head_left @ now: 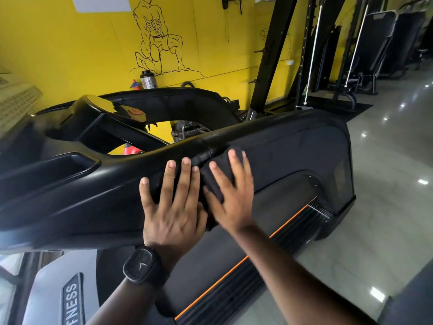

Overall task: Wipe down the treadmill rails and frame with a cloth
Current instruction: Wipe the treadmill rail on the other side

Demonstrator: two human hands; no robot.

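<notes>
Treadmill (297, 148), side handrail (112, 181), both hands flat on a dark cloth (223, 164).

The black rail runs across the middle of the view. The cloth lies against its side, just under the top edge. Left hand (172, 207) spread, fingers straight, pressing the rail and the cloth's near edge. Right hand (232, 198) spread, palm pressing the cloth. Black wristwatch (141, 263) on the left wrist.

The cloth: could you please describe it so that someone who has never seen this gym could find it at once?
Start at the black treadmill in the foreground and follow its near rail to where two hands meet. The cloth lies against the rail under the flat fingers of the right hand, beside the left hand. It alone is soft dark fabric among hard plastic.
</notes>
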